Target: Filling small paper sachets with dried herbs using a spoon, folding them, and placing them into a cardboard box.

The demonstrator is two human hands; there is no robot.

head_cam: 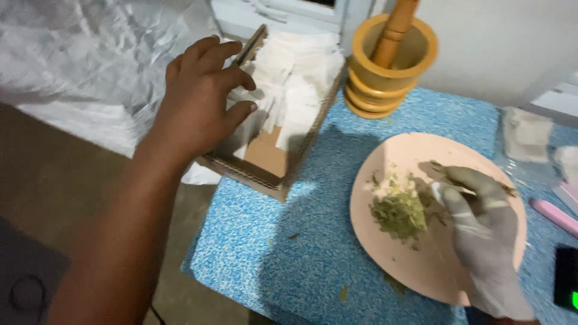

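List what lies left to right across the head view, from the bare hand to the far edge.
left hand → cardboard box of white paper pieces → wooden mortar with pestle → right hand in a glove over the pink plate → pink stick

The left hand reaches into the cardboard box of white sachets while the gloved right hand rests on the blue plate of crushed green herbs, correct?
Not quite: the plate is pale pink, not blue; the blue is the table mat beneath it. The head view shows this. The rest stands.

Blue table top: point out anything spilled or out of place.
A few green herb flecks lie loose on the blue table top, off the pink plate that holds the crushed herb pile. The cardboard box overhangs the table's left edge.
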